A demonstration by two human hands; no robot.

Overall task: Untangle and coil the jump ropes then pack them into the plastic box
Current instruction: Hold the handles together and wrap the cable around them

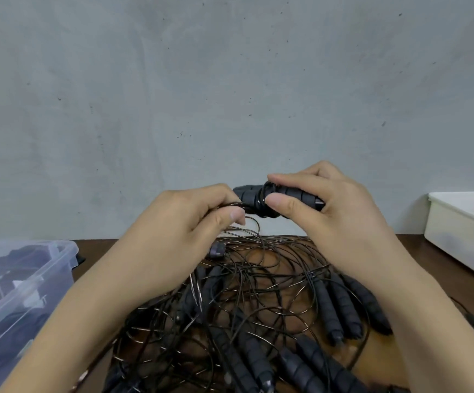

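Blocked across the middle of the table (423, 259) by a tangle of jump ropes (244, 302). Free along a bare strip between tangle and white tray (462, 231) on the right; open too beside the clear plastic box (60, 251) on the left, though crossed by a forearm (82, 321). Shut off behind by the wall (230, 80).

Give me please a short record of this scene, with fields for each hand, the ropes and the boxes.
left hand: pinches the cord just beside the handles
right hand: grips the handles, held above the table
cord: some turns already wound round the handles
pile: tangled ropes, on the table under the hands
clear box: left, dark things inside
white bin: right, at the table edge
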